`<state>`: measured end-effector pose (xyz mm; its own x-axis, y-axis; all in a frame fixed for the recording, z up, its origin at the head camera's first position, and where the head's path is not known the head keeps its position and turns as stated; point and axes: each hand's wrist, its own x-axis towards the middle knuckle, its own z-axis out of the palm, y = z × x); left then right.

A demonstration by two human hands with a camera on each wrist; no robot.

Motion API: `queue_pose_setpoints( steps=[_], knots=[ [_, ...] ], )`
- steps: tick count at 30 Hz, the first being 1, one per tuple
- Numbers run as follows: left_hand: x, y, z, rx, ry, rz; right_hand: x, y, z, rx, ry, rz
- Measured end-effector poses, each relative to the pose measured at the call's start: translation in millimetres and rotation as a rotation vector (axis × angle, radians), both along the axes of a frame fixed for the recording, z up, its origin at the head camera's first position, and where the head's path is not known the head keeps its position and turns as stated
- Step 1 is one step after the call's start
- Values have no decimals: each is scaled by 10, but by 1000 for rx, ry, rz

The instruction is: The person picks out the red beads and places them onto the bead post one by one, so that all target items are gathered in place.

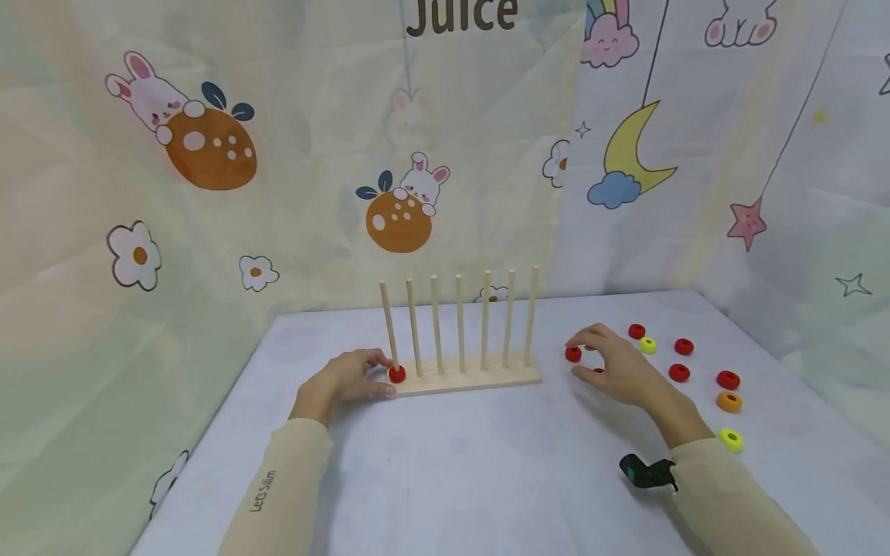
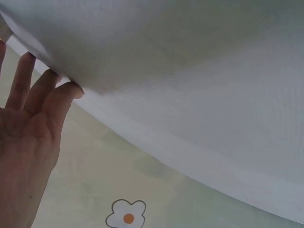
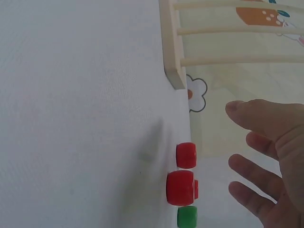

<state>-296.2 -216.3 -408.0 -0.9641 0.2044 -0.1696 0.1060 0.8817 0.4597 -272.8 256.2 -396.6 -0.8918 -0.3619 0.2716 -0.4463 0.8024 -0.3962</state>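
A wooden peg rack (image 1: 466, 378) with a row of upright pegs stands near the table's back edge. One red ring (image 1: 397, 374) sits at the bottom of its leftmost peg. My left hand (image 1: 351, 374) grips the rack's left end, thumb at the front and fingers behind; in the left wrist view its fingers reach toward a corner of wood. To the rack's right, my right hand (image 1: 615, 367) hovers with thumb and fingers spread around a red bead (image 1: 573, 354). The right wrist view shows red beads (image 3: 180, 188) and a green bead (image 3: 187, 216) apart from the fingers.
Loose beads lie at the table's right: several red ones (image 1: 679, 373), an orange one (image 1: 729, 401) and yellow ones (image 1: 731, 440). A black device (image 1: 647, 471) is worn on the right wrist. Printed cloth (image 1: 313, 193) hangs behind the white table (image 1: 445, 471).
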Motion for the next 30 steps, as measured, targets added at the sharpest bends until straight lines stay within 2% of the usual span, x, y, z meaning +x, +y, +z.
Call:
queue_pose_setpoints(
  steps=[8, 15, 24, 30],
  knots=[
    [-6, -10, -30, -15, -3, 1, 37, 110, -37, 48, -59, -59],
    [-4, -4, -13, -4, -1, -1, 51, 155, -58, 75, -185, -122],
    [-2, 19, 5, 11, -18, 20, 12, 179, -75, 48, -271, -94],
    [2, 27, 19, 14, -40, 42, -40, 154, -115, 48, -270, -73]
  ],
)
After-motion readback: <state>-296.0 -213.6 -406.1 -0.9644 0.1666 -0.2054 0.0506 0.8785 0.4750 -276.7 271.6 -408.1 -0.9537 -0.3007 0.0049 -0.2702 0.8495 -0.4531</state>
